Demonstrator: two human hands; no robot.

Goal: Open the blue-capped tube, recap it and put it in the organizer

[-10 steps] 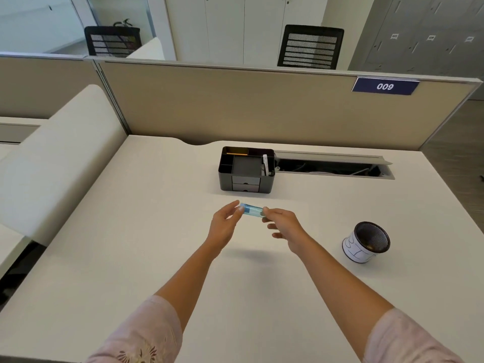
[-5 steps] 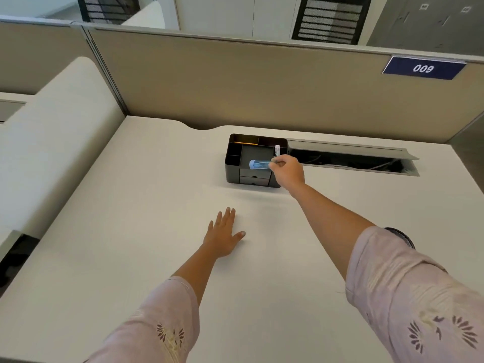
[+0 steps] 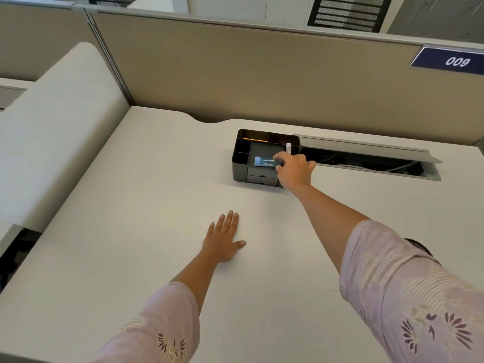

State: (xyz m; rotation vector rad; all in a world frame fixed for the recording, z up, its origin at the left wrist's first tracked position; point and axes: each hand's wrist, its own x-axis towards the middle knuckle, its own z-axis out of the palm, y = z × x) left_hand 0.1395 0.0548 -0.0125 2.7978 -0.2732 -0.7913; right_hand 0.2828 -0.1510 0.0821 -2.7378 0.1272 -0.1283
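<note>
The clear tube with its blue cap (image 3: 264,161) lies on its side in the large middle compartment of the black organizer (image 3: 238,163), cap pointing left. My right hand (image 3: 294,169) reaches over the organizer's front right corner, its fingertips on the tube's right end. My left hand (image 3: 224,239) rests flat on the white desk, palm down, fingers spread, holding nothing.
A white tube (image 3: 288,148) stands in the organizer's right slot, and a pencil (image 3: 254,139) lies in its back compartment. An open cable trough (image 3: 366,163) runs to the organizer's right. A beige partition (image 3: 262,74) backs the desk. A dark-rimmed cup (image 3: 419,247) peeks from behind my right sleeve.
A second ago both hands held the tube above the desk. My right hand carried it alone to the organizer and lowered it in; my left hand dropped flat onto the desk.
</note>
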